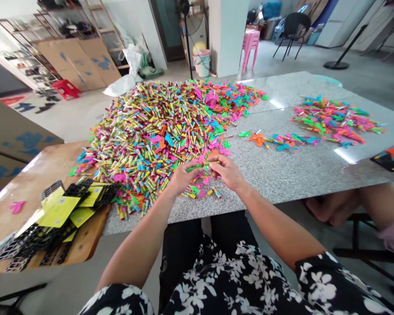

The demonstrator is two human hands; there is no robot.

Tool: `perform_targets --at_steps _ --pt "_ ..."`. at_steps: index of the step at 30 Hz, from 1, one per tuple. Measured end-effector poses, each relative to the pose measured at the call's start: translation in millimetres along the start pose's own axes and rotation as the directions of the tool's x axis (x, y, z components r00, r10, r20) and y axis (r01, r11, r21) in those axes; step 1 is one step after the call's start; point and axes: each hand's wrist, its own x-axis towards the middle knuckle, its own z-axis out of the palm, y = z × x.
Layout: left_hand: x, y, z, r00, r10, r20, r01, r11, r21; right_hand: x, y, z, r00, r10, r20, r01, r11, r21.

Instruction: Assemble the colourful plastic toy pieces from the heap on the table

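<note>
The left hand (183, 176), just right of the frame's centre, has its grip closed on a green piece (194, 168). The right hand (228, 172), beside it, pinches a small yellow-green tube (213, 163) between thumb and fingers. The two things meet or nearly meet between the hands; which, I cannot tell. Under the hands, at the centre, lie loose pink and green pieces, with a few tubes (214, 192) just below the right hand.

A big heap (144, 127) of tubes and bright plastic pieces covers the centre left of the table (269, 175). Right of the hands runs a thin row of pieces (285, 141), and beyond it, right of centre, sits a smaller pile (331, 118).

At lower left, black nets (103, 197) and yellow cards (59, 212) lie on a wooden table (62, 157), with a pink piece (17, 207) apart from them at the far left. Another person's leg (387, 203) shows at the right edge. Upper right are pink stools (250, 43) and a black chair (295, 26); upper left, a red stool (66, 89).
</note>
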Motion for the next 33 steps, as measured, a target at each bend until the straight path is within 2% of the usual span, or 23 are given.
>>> perform_targets --at_steps 3,7,13,15,20,26,33 --pt "-3.6 6.4 0.2 0.995 -0.020 0.099 0.021 1.000 -0.008 -1.6 3.4 0.4 1.000 0.018 -0.006 -0.018 0.998 -0.054" --pt "-5.8 13.4 -0.8 0.990 -0.026 0.136 0.018 0.998 0.058 -0.3 5.3 -3.0 0.999 0.036 -0.019 -0.038 0.994 -0.104" --pt "-5.5 15.3 -1.6 0.982 0.158 0.105 -0.176 0.964 0.198 0.5 4.0 -7.6 0.997 0.078 0.011 -0.077 0.995 -0.067" --pt "-5.0 15.2 -2.2 0.979 0.177 0.106 -0.196 0.956 0.219 -0.3 4.0 -9.4 0.997 0.072 0.015 -0.071 0.995 -0.064" --pt "-5.4 19.2 -3.6 0.982 0.098 0.161 -0.125 0.978 0.167 -2.5 2.1 -15.2 0.998 0.036 0.044 -0.030 0.992 -0.126" --pt "-5.7 20.9 -4.0 0.973 0.056 0.223 -0.084 0.989 0.119 -5.2 1.5 -21.7 0.992 0.023 0.121 0.003 0.977 -0.212" --pt "-5.1 22.7 -6.3 0.960 0.035 0.279 -0.114 0.956 0.270 -9.7 -0.3 -23.7 0.983 0.026 0.181 0.023 0.965 -0.260"
